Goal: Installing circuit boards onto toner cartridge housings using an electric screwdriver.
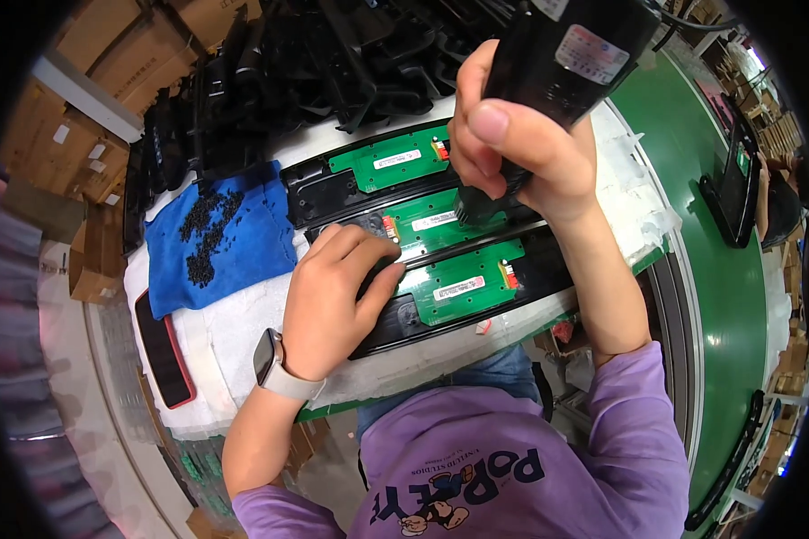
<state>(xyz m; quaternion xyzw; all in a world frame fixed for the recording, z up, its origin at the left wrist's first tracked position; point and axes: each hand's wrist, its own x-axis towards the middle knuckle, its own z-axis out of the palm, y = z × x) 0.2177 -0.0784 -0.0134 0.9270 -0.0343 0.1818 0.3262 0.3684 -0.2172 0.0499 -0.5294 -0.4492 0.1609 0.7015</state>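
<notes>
Three long black plastic housings lie side by side, each with a green circuit board; the middle board (430, 211) is between my hands. My right hand (539, 157) is wrapped round a black electric screwdriver (548, 76), held tilted above that board. Its tip end is down at the board, though the exact contact point is hard to make out. My left hand (337, 283) grips the left end of the middle black housing (361, 222), fingers bent over it and thumb on the near side. Beside it lie the far board (395, 162) and the near board (463, 292).
A blue cloth (265, 251) with many small black screws (208, 225) lies to the left. Near it is a red-edged phone (164, 350). Black plastic parts (333, 54) are heaped at the back. On the right runs a green belt (733, 305) bearing a black housing (733, 202).
</notes>
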